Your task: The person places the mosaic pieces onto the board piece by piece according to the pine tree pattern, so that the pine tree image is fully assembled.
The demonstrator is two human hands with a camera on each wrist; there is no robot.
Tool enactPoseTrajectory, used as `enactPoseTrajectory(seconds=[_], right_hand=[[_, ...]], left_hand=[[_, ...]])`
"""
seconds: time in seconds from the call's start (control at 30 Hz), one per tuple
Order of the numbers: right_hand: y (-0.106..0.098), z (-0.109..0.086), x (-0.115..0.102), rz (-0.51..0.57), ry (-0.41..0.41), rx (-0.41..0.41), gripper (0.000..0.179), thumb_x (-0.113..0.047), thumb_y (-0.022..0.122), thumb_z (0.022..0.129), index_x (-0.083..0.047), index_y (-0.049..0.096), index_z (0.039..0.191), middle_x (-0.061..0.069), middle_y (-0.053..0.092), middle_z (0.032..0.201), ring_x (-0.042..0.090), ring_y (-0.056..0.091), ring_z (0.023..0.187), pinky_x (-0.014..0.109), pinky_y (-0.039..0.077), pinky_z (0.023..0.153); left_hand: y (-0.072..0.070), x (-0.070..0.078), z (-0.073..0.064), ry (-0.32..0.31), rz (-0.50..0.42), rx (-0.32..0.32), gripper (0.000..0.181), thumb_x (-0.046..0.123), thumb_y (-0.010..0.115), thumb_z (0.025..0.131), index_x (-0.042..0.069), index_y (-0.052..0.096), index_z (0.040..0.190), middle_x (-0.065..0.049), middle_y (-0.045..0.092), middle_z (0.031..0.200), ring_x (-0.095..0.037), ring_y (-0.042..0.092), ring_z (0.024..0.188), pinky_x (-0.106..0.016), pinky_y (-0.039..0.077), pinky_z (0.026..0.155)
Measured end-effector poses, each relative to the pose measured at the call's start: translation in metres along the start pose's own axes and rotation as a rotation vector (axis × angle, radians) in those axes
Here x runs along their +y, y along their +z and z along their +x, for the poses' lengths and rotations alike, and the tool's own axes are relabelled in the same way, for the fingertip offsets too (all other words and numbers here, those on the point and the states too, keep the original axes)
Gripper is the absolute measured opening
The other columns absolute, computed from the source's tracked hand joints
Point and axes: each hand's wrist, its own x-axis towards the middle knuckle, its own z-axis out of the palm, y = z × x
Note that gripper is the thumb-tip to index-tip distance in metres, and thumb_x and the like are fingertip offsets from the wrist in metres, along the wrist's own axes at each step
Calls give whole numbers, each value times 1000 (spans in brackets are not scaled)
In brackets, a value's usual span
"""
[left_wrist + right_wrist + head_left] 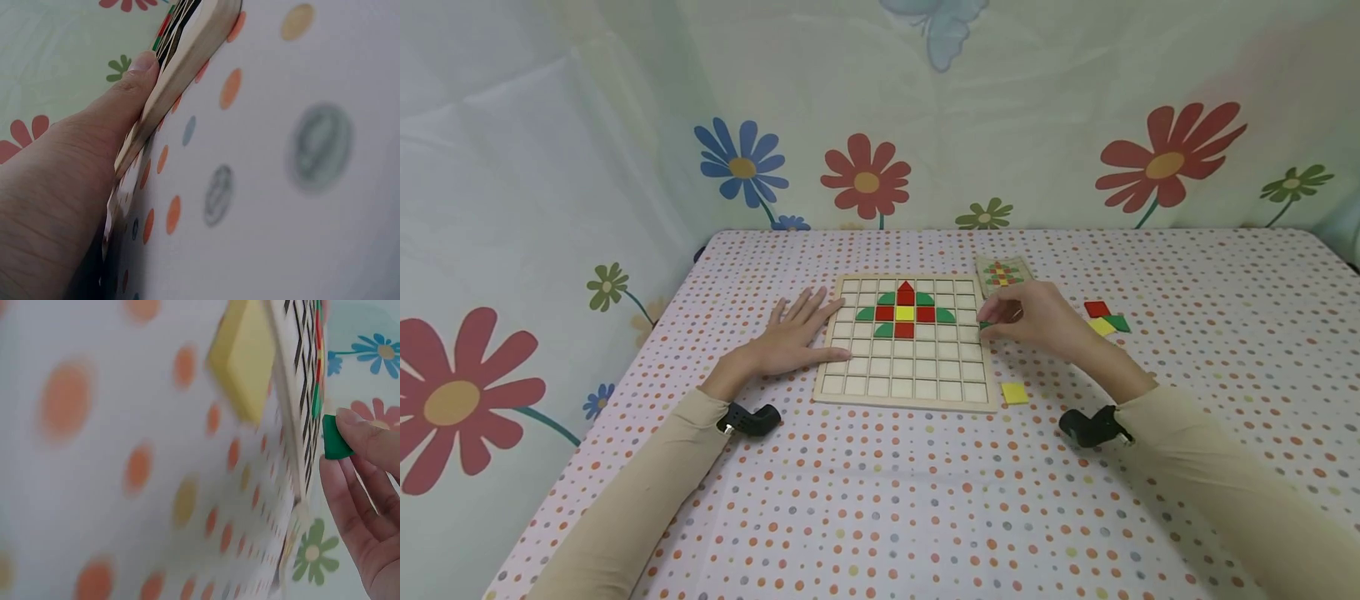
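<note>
My left hand (pixel 792 337) lies spread at the left edge of a wooden grid board (pixel 917 392), its thumb (pixel 134 84) resting on the frame. Between thumb and fingers my right hand (pixel 1033 315) pinches a green piece (pixel 336 439) by the board's right edge. Red, green and yellow pieces sit in the board's upper half: a yellow square (pixel 906 313) in the middle, red squares around it, a red pointed piece (pixel 906 287) on top and green rounded pieces (pixel 944 316) to the sides.
A pattern card (pixel 1002 271) lies behind the right hand. One yellow square (pixel 1014 393) is near the board's lower right corner. Farther right lie a red piece (pixel 1096 309), a yellow piece (pixel 1102 327) and a green piece (pixel 1118 322). A dotted cloth (pixel 880 500) covers the table.
</note>
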Motion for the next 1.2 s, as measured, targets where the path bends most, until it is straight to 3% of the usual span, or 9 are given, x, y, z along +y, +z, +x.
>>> enactPoseTrajectory(seconds=[0.27,0.43,0.97,1.2], right_hand=[[23,25,-22,104,-14,-32,11,0,81,90,1,79,101,11,78,97,27,73,90,38,58,82],[36,37,-30,111,-32,-37,11,4,80,90,3,80,101,14,79,100,29,74,91,43,59,84],[47,45,-36,76,75,-71,13,4,77,92,4,81,105,17,78,105,25,70,87,33,57,78],[49,45,-44,42,106,-68,13,4,77,93,5,81,105,19,78,106,28,72,91,35,59,80]], left_hand=[[1,-1,-1,-5,4,6,105,81,48,94,21,9,171,-12,-6,176,-33,-14,161,-62,-14,123],[0,-1,-2,-16,1,6,102,77,51,95,21,9,171,-11,-6,176,-32,-14,161,-61,-14,123],[0,1,-1,5,-10,3,97,69,54,98,22,9,171,-11,-6,176,-31,-15,161,-60,-16,123],[1,1,-1,1,-4,6,98,71,53,98,22,10,171,-11,-6,176,-31,-14,161,-61,-15,123]])
